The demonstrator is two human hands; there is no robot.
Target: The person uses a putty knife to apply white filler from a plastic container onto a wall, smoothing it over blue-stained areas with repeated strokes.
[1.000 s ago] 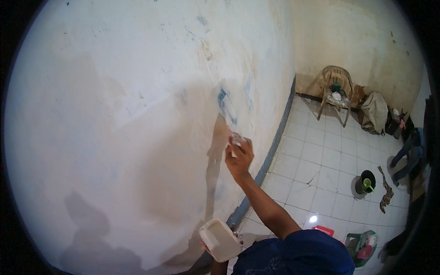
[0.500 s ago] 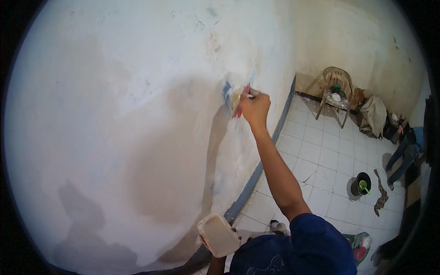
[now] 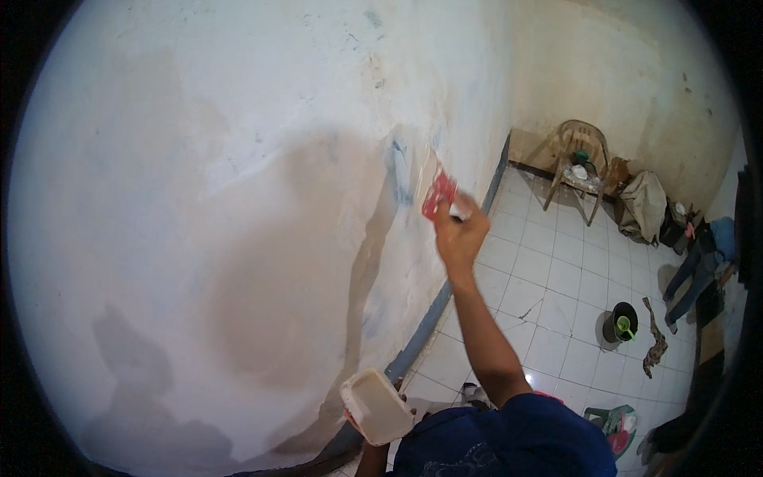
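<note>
My right hand (image 3: pixel 458 232) grips a red scraper (image 3: pixel 439 196) smeared with pale paste, held at or just off the white wall (image 3: pixel 238 111); whether it touches, I cannot tell. It is right beside a blue-grey patch (image 3: pixel 398 171) with fresh whitish smears. Low in the view my left hand (image 3: pixel 351 421) holds an off-white rectangular plastic container (image 3: pixel 377 407) with pale paste inside, its fingers wrapped around the edges.
A dirty plastic chair (image 3: pixel 580 163) stands at the back wall beside sacking (image 3: pixel 642 207). On the tiled floor (image 3: pixel 532 262) are a black bucket (image 3: pixel 613 326) with a green dipper and a cloth (image 3: pixel 655 346). Another person's legs (image 3: pixel 687 278) show at far right.
My right hand rose onto the blue patch, then moved right and slightly down, leaving pale smears. The container stays low. The other person's legs have shifted slightly.
</note>
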